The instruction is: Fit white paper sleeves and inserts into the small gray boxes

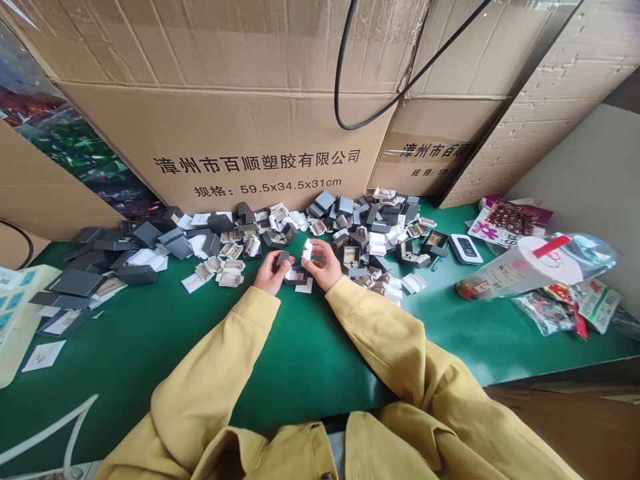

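My left hand [271, 272] is closed around a small dark grey box [283, 258]. Between the fingers of my right hand [324, 265] is a small white insert [307, 249], held upright. Just below and between the hands, an open dark box [296, 275] rests on the green table, with a white paper slip [303, 287] partly under it. Loose white inserts [231, 272] lie left of my left hand. To the right of my right hand stands another open dark box [351, 257] with something light inside.
Piles of dark boxes [145, 235] and white inserts line the back of the green table [200, 347], against large cardboard cartons [260, 127]. On the right are a white device [465, 249], a lidded drink cup [515, 270] and snack packets [593, 303]. A black cable [340, 87] hangs above.
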The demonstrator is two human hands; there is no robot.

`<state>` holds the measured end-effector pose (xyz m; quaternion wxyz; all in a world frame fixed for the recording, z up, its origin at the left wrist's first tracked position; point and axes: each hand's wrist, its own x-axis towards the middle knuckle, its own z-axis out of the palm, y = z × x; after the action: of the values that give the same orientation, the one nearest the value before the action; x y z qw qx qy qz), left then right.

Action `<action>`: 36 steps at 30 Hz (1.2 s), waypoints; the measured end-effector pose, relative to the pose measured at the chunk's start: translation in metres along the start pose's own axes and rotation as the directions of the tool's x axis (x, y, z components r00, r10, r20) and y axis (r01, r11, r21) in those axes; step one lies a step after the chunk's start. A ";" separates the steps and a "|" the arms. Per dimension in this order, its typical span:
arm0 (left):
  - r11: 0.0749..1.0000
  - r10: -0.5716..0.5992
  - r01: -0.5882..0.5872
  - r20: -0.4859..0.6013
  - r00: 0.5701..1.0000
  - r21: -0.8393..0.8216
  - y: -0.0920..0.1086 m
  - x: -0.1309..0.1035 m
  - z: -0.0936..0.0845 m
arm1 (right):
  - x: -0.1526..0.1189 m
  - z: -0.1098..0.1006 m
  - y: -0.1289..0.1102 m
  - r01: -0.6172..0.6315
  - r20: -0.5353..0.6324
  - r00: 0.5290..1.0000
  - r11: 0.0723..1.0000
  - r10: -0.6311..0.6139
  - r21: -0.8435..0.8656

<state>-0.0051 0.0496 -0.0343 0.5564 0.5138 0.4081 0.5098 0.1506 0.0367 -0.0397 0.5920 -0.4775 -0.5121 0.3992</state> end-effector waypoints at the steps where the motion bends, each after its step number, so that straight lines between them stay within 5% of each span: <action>1: 1.000 0.000 0.000 0.008 1.000 0.008 0.001 0.000 0.000 | 0.000 0.000 0.001 0.008 0.011 1.000 1.000 -0.008 -0.001; 9: 1.000 -0.011 0.013 -0.076 0.997 0.024 0.010 -0.002 0.004 | 0.001 0.001 0.004 -0.014 0.023 1.000 1.000 0.014 -0.001; 15: 1.000 0.013 -0.013 -0.040 0.999 0.008 0.001 0.001 -0.001 | 0.000 0.001 0.003 0.003 0.085 0.996 0.999 0.001 -0.042; 25: 0.998 0.046 -0.044 -0.032 0.998 0.049 0.000 0.000 -0.001 | -0.010 0.001 -0.017 0.226 0.260 0.955 0.916 -0.142 -0.333; 31: 0.997 0.074 -0.073 -0.051 0.996 0.010 -0.006 0.001 -0.002 | -0.010 0.004 -0.010 0.204 0.196 0.972 0.882 -0.131 -0.424; 36: 0.993 0.106 -0.105 -0.034 0.994 0.047 -0.009 0.004 -0.003 | -0.009 0.003 -0.007 0.319 0.234 0.942 0.857 -0.240 -0.406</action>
<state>-0.0060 0.0540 -0.0429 0.5093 0.5376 0.4020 0.5384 0.1455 0.0265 -0.0349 0.4739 -0.4817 -0.7024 0.2236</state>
